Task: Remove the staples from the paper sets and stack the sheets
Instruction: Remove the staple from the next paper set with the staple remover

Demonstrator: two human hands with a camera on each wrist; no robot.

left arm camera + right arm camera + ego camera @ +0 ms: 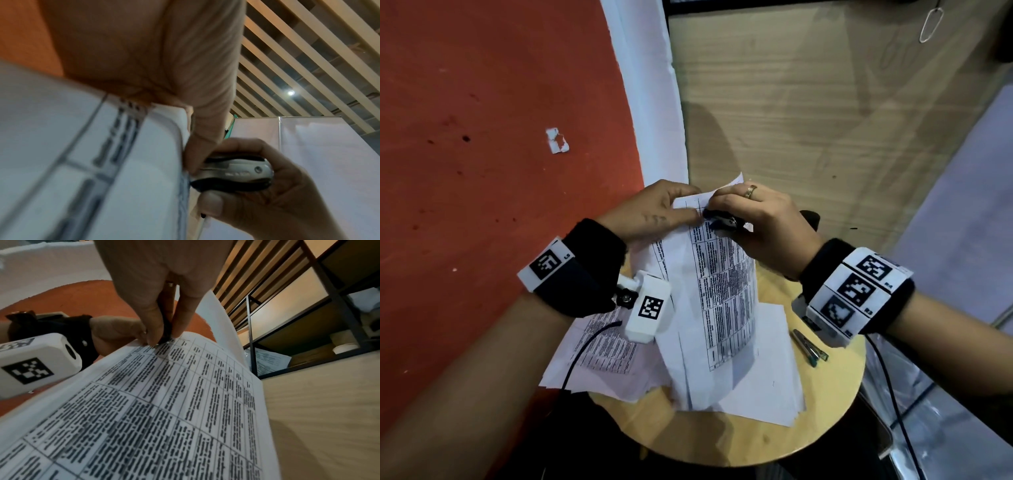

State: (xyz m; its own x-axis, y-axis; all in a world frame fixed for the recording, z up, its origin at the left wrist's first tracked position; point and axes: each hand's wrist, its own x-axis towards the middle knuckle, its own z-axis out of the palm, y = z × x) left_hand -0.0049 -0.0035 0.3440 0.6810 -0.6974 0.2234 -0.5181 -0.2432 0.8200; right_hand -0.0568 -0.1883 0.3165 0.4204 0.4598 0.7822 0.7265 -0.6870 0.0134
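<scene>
Our left hand (pixel 654 210): grip pinching top corner of white printed paper set (pixel 722 284), lifted above round wooden worktop (pixel 756 442). Our right hand (pixel 763 222): grip squeezing black-and-silver staple remover (pixel 232 172) at corner. Risk: hard pull tears corner; staple drops among loose sheets (pixel 767 377).

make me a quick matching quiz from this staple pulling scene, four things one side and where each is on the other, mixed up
Things:
1. staple remover
2. stapled paper set
3. loose sheets
4. paper scrap

Places:
A. on the red floor
B. lying on the round table
C. pinched in the right hand
D. held up at its top edge by the left hand

Pairs: 1-C, 2-D, 3-B, 4-A
</scene>
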